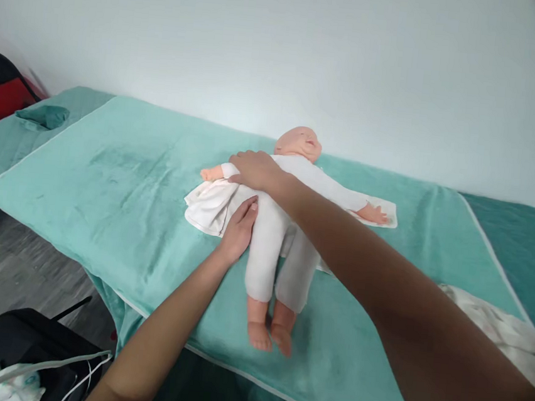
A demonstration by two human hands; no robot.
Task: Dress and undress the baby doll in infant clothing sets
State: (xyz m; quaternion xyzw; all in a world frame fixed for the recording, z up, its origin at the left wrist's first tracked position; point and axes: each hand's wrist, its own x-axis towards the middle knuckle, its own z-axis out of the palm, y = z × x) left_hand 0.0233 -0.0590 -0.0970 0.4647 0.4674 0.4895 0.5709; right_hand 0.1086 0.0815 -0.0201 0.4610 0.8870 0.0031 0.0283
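A baby doll (265, 251) in white clothes lies on its back, its head (298, 141) toward the wall and its bare feet toward me. A white cloth (207, 207) is partly under it, spreading out on both sides. My right hand (258, 169) reaches across the doll, laid over its chest and upper arm on the left of the view, thumb and fingers closed around there. Beside the doll's hip, my left hand (239, 229) has thumb and fingertips close together at the white clothing. What lies under both palms is hidden.
A green cover (124, 161) spreads over the long bed, which stands against a white wall (244, 47). Crumpled pale cloth (501, 330) lies at the right. A black chair (22, 334) with white items and a cord stands lower left; a red item (2, 102) is far left.
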